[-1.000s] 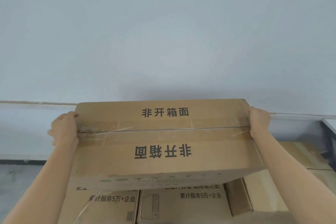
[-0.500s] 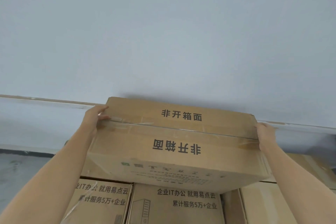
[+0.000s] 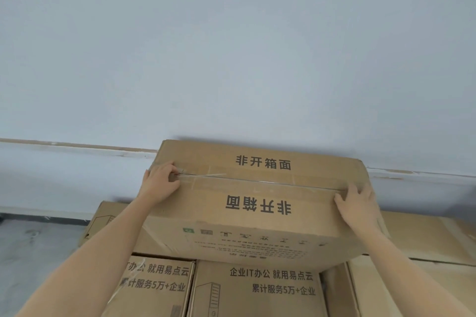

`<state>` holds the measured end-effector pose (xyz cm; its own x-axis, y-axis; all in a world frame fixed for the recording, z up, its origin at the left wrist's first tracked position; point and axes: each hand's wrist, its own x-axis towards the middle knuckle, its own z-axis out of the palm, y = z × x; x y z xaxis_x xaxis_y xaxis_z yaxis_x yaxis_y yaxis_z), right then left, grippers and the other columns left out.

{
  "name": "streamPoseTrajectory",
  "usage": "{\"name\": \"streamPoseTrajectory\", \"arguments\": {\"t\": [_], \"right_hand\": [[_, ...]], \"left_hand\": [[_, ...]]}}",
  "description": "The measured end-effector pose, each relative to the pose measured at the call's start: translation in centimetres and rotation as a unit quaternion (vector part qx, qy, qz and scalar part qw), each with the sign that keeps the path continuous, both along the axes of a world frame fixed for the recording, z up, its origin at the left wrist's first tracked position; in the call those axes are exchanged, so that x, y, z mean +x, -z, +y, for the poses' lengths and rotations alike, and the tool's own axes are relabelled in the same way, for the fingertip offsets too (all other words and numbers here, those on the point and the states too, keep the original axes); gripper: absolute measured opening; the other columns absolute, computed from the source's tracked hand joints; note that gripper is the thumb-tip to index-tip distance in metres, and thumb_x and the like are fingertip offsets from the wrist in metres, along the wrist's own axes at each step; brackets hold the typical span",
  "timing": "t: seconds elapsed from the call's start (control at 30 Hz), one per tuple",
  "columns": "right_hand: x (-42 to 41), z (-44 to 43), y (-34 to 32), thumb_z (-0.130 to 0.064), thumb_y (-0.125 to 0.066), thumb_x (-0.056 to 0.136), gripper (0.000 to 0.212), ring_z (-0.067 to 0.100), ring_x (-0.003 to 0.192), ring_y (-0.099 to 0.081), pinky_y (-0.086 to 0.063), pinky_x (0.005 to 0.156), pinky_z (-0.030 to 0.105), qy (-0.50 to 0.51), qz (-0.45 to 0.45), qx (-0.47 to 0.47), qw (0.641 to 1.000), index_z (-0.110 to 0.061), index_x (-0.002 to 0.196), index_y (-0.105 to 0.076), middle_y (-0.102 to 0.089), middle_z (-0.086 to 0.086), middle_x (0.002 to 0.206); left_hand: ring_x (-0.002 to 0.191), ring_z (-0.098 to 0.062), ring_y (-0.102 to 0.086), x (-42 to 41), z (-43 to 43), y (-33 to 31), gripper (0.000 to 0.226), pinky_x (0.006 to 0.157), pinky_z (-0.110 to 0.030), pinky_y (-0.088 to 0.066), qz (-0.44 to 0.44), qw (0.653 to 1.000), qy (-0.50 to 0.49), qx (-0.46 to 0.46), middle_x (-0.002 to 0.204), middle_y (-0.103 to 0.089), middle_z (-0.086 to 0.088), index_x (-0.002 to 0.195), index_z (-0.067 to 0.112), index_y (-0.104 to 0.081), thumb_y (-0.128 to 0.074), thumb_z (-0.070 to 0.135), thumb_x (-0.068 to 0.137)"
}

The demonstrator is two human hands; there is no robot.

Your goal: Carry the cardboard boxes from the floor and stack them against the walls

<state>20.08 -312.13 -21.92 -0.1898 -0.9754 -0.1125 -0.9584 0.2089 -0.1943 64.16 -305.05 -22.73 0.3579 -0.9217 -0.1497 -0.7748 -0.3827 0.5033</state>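
Observation:
A large brown cardboard box (image 3: 257, 213) with black printed characters lies on top of a stack of boxes, its far edge close to the pale wall (image 3: 231, 59). My left hand (image 3: 159, 184) is at the box's top left edge, fingers curled onto the top by the tape seam. My right hand (image 3: 359, 204) rests on the top right edge with fingers fairly straight over the top. Below it stand two printed boxes, a left box (image 3: 157, 285) and a middle box (image 3: 260, 291).
More cardboard boxes (image 3: 425, 239) lie lower at the right, and one box corner (image 3: 103, 221) shows at the left behind my forearm. Grey floor (image 3: 33, 252) lies at the lower left. A wall ledge (image 3: 77, 148) runs behind the stack.
The box has moved forward and down onto the stack, nearer the wall. Both hands have shifted from its sides up onto its top edges.

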Motion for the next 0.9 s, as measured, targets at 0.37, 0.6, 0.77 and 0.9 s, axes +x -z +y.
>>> {"name": "streamPoseTrajectory", "arguments": {"t": [0.37, 0.6, 0.77, 0.9], "right_hand": [[5.6, 8.8, 1.7, -0.049, -0.02, 0.095, 0.061, 0.031, 0.144, -0.009, -0.013, 0.115, 0.044, -0.049, 0.01, -0.006, 0.999, -0.018, 0.147, -0.026, -0.015, 0.017, 0.155], [8.3, 13.8, 0.3, -0.038, -0.038, 0.097, 0.059, 0.03, 0.144, -0.006, -0.019, 0.113, 0.042, 0.016, -0.083, -0.019, 0.996, -0.015, 0.148, -0.017, -0.009, 0.016, 0.155], [12.5, 19.1, -0.5, -0.032, -0.043, 0.097, 0.057, 0.026, 0.141, -0.014, -0.021, 0.112, 0.039, 0.07, -0.199, -0.036, 0.977, -0.016, 0.147, -0.022, -0.017, 0.013, 0.153], [15.7, 23.3, -0.1, -0.029, -0.045, 0.096, 0.052, 0.024, 0.135, -0.026, -0.031, 0.106, 0.037, 0.132, -0.24, -0.043, 0.961, -0.015, 0.144, -0.029, -0.029, 0.009, 0.147]], "left_hand": [[0.139, -0.023, -0.024, -1.9, 2.9, -0.2, 0.042, 0.113, -0.036, -0.016, -0.066, 0.997, 0.025, -0.029, 0.15, -0.034, -0.002, 0.134, 0.017, -0.048, -0.05, 0.024, 0.093], [0.134, -0.024, -0.032, -3.1, 7.9, 0.3, 0.038, 0.11, -0.04, -0.025, -0.005, 0.997, 0.039, -0.069, 0.141, -0.045, -0.004, 0.131, 0.013, -0.052, -0.051, 0.023, 0.094], [0.124, -0.023, -0.044, -1.4, 12.3, 0.5, 0.031, 0.105, -0.035, -0.031, 0.072, 0.99, 0.077, -0.096, 0.128, -0.056, -0.008, 0.123, 0.007, -0.058, -0.053, 0.014, 0.093], [0.114, -0.019, -0.051, 0.4, 14.6, 1.0, 0.031, 0.096, -0.033, -0.038, 0.136, 0.984, 0.1, -0.063, 0.124, -0.058, -0.006, 0.126, 0.009, -0.055, -0.049, 0.016, 0.095]]}}
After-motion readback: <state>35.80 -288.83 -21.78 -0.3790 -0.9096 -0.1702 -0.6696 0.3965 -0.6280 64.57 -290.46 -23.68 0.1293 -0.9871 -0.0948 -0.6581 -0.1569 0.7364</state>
